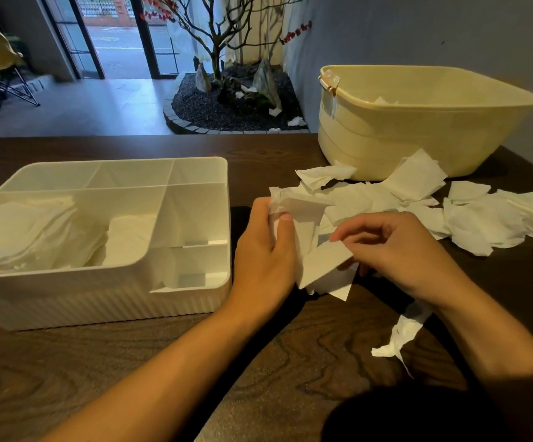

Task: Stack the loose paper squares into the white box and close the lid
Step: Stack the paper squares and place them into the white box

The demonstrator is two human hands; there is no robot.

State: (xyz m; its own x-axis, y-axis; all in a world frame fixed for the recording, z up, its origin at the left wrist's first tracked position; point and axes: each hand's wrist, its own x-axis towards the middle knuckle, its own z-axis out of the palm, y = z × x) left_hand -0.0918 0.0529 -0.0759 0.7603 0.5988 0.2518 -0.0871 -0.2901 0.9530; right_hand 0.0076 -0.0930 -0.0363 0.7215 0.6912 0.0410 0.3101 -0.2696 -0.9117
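Nearest, a torn paper scrap (400,336) is seen on the dark wood counter (195,362), close to the right forearm.

Next, the left hand (263,250) is closed on a small bundle of paper squares (300,215), thumb over the top, beside the white box. The right hand (396,250) is closed too, its fingertips pinching the edge of one folded square (324,261) at the bundle's lower side.

Step judged in hand: squaring gathered sheets before they are placed. It is best done with the edges tapped level against the counter and the folded sheet flattened first, since thin tissue is likely to crease or slip from a loose pinch.

To the left, the white box (195,301) stands open, no lid seen; a stack of squares (32,231) lies in its large compartment, with smaller compartments around it bare.

Farther right, a loose pile of squares (482,218) is spread on the counter, many sheets left to stack.

Beyond, a cream tub (418,138) is noted; one piece of paper shows inside it.
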